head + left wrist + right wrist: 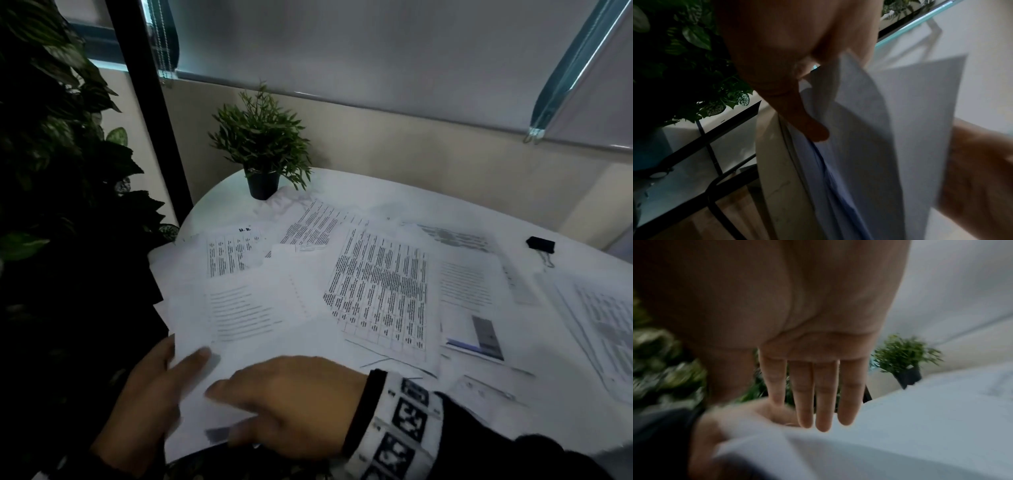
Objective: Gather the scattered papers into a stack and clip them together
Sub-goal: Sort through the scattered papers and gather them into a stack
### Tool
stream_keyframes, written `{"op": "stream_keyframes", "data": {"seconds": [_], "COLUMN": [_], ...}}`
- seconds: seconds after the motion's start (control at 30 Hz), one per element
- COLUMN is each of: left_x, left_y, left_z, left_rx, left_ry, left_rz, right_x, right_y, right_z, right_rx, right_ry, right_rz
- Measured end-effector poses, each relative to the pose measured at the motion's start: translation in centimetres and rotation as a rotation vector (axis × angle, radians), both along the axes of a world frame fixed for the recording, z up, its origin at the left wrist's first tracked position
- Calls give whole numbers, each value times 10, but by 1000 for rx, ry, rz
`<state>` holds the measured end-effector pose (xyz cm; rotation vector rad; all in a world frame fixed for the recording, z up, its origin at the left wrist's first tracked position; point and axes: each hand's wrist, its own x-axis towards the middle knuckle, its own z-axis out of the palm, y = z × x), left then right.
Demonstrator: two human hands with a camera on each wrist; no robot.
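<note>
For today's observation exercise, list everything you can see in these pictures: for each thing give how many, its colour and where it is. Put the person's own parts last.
Table: one, white, round-edged, under the papers.
Papers: several, count unclear as they overlap, white with black print, scattered over the table.
Held sheets: a few, white, at the near left table edge.
Binder clip: one, black, far right on the table, apart from the hands.
Small potted plant: one, green in a black pot, back of the table.
Large leafy plant: one, dark green, left of the table.
Blinds: grey-white, behind the table.
Left hand: grips the held sheets at their near corner.
Right hand: fingers straight, over the held sheets.
Right sleeve: black, with a patterned white wristband.
</note>
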<state>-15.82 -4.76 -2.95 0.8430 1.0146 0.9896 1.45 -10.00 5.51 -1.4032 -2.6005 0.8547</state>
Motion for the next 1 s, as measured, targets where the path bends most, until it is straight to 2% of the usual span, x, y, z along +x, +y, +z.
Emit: {"op": "stream_keyframes", "data": {"seconds": [0.07,0.1,0.13,0.2,0.23,0.3,0.37,0.47,0.53,0.63,0.7,0.8,0.87,1.0], "left_x": [-5,-3,-1,2,2,0,-2,1,1,2,1,0,-2,-2], "left_y": [5,6,5,4,3,3,4,4,5,7,6,6,7,7], "left_z": [-10,-9,-3,-2,-2,-3,-5,-4,-3,-6,-5,-1,-2,-8], "left_rx": [104,136,176,258,275,297,288,241,221,191,192,214,217,186], "left_ry": [168,194,221,266,274,341,404,402,383,368,372,394,398,361], "left_rz": [112,139,142,152,146,112,98,85,97,124,130,130,123,126], "right_x": [20,39,63,113,134,161,173,185,194,203,208,220,229,231], "right_y": [11,20,32,49,52,54,54,55,53,44,37,27,21,14], "right_z": [6,3,0,-11,-18,-31,-38,-39,-35,-26,-20,-11,-5,19], "right_rx": [-174,-180,-115,-3,-37,-153,-176,-131,-26,127,184,297,447,924], "right_ry": [184,240,202,-165,-331,-458,-424,-228,-78,22,3,-154,-137,307], "right_rz": [-288,-499,-731,-1091,-1202,-1336,-1405,-1464,-1518,-1546,-1522,-1520,-1568,-1626]}}
